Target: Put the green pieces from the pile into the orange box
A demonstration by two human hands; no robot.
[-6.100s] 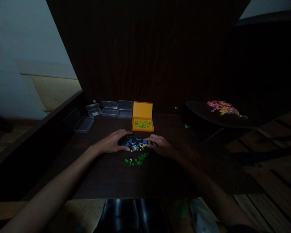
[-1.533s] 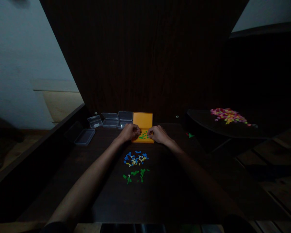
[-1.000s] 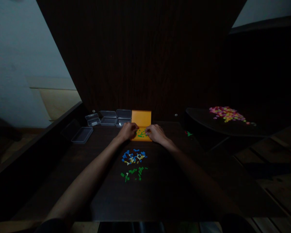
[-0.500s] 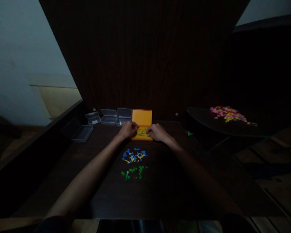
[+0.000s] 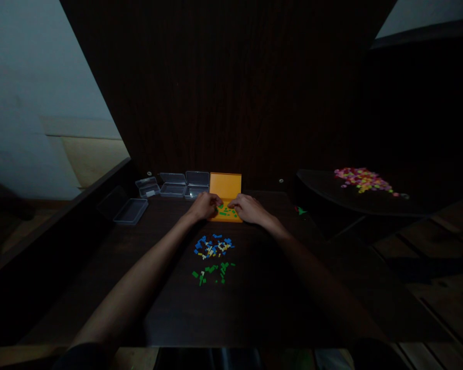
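An open orange case (image 5: pixel 226 183) stands at the back of the dark table, its lid raised. Several small green building bricks (image 5: pixel 228 211) lie scattered in its base. At the case's left side is my left hand (image 5: pixel 205 205), fingers curled together over the bricks; what they hold, if anything, is too small to make out. My right hand (image 5: pixel 250 208) reaches over the right side with thumb and fingers pinched, and its fingertips hide whatever is between them. Nearer me lie a pile of blue, white and yellow bricks (image 5: pixel 214 247) and a looser group of green bricks (image 5: pixel 223 271).
Clear plastic boxes with open lids stand left of the case, including one box (image 5: pixel 173 190) against the back panel and another box (image 5: pixel 131 211) nearer. On a side shelf (image 5: pixel 312 185) at right sits a heap of pink and yellow pieces (image 5: pixel 364 180). A raised edge (image 5: pixel 61 221) borders the table's left.
My right hand has shifted slightly left and inward over the orange case, its fingertips farther over the bricks. My left hand stays nearly in place.
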